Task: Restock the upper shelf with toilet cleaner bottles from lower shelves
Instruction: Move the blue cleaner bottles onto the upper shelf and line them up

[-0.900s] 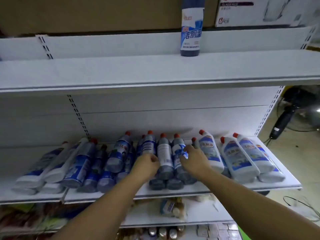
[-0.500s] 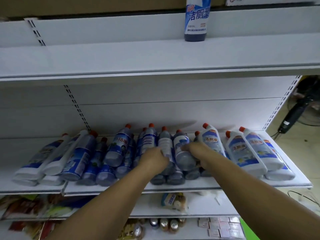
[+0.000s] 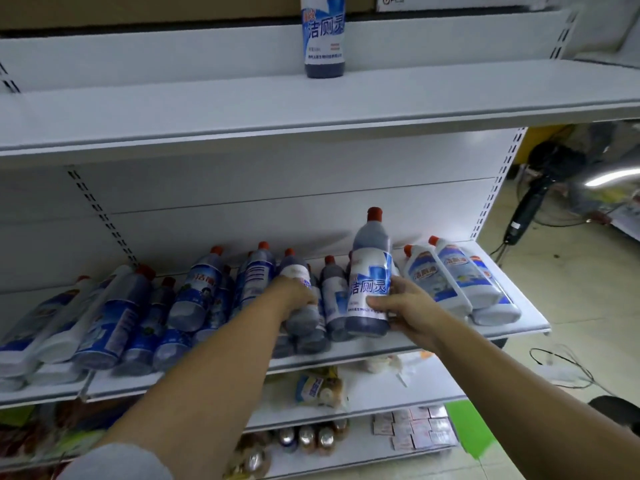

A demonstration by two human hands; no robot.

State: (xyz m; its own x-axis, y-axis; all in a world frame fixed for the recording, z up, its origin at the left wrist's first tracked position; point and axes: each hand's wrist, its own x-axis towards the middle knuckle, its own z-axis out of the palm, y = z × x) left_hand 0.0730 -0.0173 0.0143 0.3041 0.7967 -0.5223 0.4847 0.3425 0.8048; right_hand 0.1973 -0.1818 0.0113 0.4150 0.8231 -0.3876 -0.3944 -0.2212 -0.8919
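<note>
My right hand [image 3: 403,308] grips a dark blue toilet cleaner bottle [image 3: 370,271] with a red cap, raised upright just above the lower shelf [image 3: 433,341]. My left hand [image 3: 294,294] is curled round another dark bottle [image 3: 299,275] that still lies in the pile. Several more blue bottles [image 3: 197,292] lie on their sides to the left. White bottles with red caps [image 3: 450,278] lie at the right. One blue bottle [image 3: 323,36] stands alone on the upper shelf [image 3: 173,109].
Below are shelves with a packet [image 3: 318,389], small jars [image 3: 308,438] and small white packs [image 3: 415,431]. A floor fan [image 3: 543,188] stands to the right of the rack, with cables [image 3: 561,365] on the tiled floor. Cardboard boxes [image 3: 138,8] sit above the upper shelf.
My right hand has lifted its bottle out of the pile and stood it upright. My left hand has closed round a bottle lying beside it.
</note>
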